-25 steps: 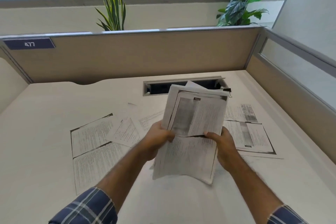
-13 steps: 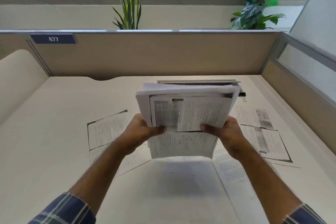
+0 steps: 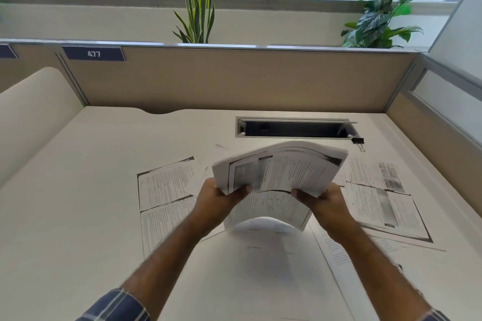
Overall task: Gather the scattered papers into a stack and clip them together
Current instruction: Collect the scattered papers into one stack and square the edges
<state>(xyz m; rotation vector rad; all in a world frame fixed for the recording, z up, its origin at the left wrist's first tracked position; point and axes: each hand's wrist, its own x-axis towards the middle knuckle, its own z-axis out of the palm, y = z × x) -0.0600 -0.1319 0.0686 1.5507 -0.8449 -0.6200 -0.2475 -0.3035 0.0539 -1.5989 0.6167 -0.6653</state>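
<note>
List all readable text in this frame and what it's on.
"477": white digits on the dark blue plate on the partition top.
Stack of papers held by left hand and right hand: printed text, blurred, unreadable.
Loose sheets on the desk: print too small to read.
Binder clip: no marking visible.
</note>
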